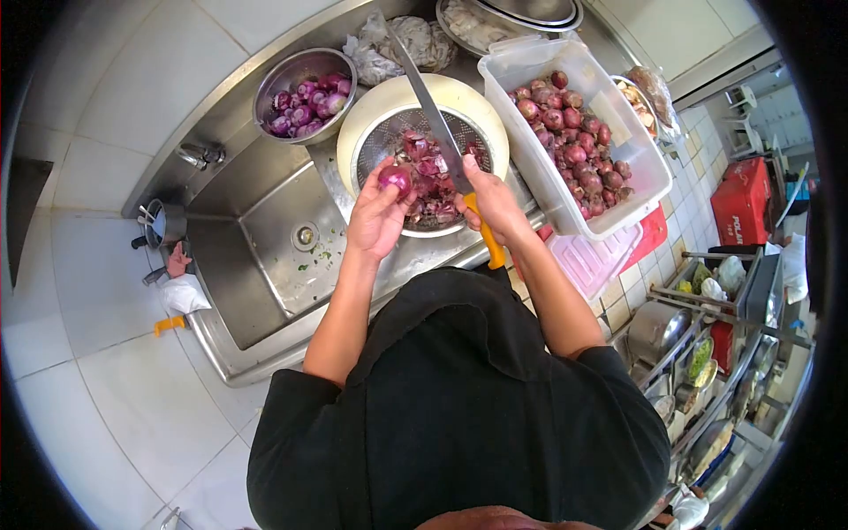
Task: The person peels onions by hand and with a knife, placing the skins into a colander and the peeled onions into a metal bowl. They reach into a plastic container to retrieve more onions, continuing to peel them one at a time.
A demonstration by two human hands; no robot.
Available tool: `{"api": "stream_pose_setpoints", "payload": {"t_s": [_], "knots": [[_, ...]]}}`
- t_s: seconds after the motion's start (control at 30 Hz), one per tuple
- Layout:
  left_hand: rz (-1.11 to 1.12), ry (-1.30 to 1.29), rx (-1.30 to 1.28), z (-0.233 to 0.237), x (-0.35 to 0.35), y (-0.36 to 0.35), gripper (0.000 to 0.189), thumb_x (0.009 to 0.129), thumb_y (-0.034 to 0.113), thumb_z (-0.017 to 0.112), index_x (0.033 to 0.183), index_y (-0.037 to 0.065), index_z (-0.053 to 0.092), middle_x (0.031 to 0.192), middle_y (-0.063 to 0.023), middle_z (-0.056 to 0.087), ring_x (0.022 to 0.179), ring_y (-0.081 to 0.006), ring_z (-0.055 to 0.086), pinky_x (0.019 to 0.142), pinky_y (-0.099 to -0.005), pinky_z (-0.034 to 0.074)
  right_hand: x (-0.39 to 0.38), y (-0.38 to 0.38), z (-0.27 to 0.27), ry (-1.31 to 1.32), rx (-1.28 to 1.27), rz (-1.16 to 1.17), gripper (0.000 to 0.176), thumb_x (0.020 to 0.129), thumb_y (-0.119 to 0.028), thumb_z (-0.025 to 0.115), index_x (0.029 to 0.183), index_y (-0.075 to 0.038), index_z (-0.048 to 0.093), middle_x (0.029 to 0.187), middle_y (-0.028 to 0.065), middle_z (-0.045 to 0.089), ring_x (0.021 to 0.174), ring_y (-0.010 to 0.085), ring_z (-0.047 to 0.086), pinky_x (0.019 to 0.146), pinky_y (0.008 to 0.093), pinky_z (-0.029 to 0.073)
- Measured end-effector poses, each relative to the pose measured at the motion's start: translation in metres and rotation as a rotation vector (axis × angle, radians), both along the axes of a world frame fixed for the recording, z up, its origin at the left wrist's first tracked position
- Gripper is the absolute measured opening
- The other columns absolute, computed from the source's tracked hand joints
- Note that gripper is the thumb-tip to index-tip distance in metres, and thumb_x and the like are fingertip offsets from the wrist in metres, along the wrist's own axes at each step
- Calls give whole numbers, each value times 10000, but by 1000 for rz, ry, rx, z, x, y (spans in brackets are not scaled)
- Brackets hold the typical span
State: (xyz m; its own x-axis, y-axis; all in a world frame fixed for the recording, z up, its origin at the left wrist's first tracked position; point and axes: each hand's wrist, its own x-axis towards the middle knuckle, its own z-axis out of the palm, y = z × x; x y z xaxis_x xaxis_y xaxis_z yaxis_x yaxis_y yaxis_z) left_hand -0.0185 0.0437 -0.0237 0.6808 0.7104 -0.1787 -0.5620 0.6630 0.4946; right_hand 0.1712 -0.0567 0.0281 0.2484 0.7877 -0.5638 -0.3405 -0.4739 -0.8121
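Note:
My left hand has its fingers closed round a purple-red onion. In my right hand is a long knife with an orange handle, its blade slanting up and left. Both hands are over the near side of a perforated metal colander with onion skins, which sits in a wide cream rim. Behind and left, a metal bowl holds shiny purple onions. To the right, a translucent plastic bin contains many onions with their skins on.
The steel sink lies left of my hands, with green scraps near its drain and a tap behind. A plastic bag and metal bowls are at the back. A pink lid and loaded shelves stand right.

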Motion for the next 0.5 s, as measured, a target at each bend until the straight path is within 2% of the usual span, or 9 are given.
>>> {"api": "stream_pose_setpoints", "payload": {"t_s": [0.07,0.17,0.27,0.3,0.4,0.43,0.5], "knots": [[45,91,104,-7,2,0,479,923,49,621,1379,69,473,1259,-120,598,1147,-223,587,987,-384,498,2,-3,-5,-156,19,85,592,980,-582,474,1150,-32,607,717,63,581,470,94,458,457,246,392],[91,130,151,7,5,-1,473,930,28,593,1385,49,466,1245,-120,604,1140,-214,588,988,-384,497,-8,-9,-2,-592,139,56,604,994,-485,513,1351,2,548,879,113,689,713,167,643,665,292,509],[115,209,197,13,5,0,470,926,15,587,1379,28,466,1242,-123,603,1134,-211,591,981,-382,498,-17,-23,-7,-746,315,117,642,975,-476,549,1433,-35,460,1071,203,707,1010,275,679,911,370,490],[136,214,189,17,6,-1,465,926,18,587,1375,19,468,1240,-125,606,1125,-211,598,977,-377,499,-22,-28,-3,-718,291,157,577,975,-467,550,1393,-72,532,1135,246,677,1070,342,665,908,416,491],[189,224,184,23,10,-4,453,923,14,589,1359,-9,469,1230,-135,613,1099,-215,618,946,-362,516,-32,-37,5,-826,215,266,562,963,-481,556,1363,-86,565,1115,276,664,1057,399,651,902,433,494],[199,225,194,20,10,-4,450,919,5,591,1351,-20,466,1224,-140,615,1092,-219,625,925,-355,530,-35,-38,2,-822,229,226,561,950,-501,560,1340,-99,585,1081,290,660,1039,443,630,883,462,495],[232,231,197,16,10,-4,437,916,-6,594,1333,-34,469,1206,-144,623,1072,-218,636,897,-347,546,-36,-38,2,-867,209,251,568,951,-506,555,1347,-99,579,1057,287,665,1019,441,637,867,469,497]]}}
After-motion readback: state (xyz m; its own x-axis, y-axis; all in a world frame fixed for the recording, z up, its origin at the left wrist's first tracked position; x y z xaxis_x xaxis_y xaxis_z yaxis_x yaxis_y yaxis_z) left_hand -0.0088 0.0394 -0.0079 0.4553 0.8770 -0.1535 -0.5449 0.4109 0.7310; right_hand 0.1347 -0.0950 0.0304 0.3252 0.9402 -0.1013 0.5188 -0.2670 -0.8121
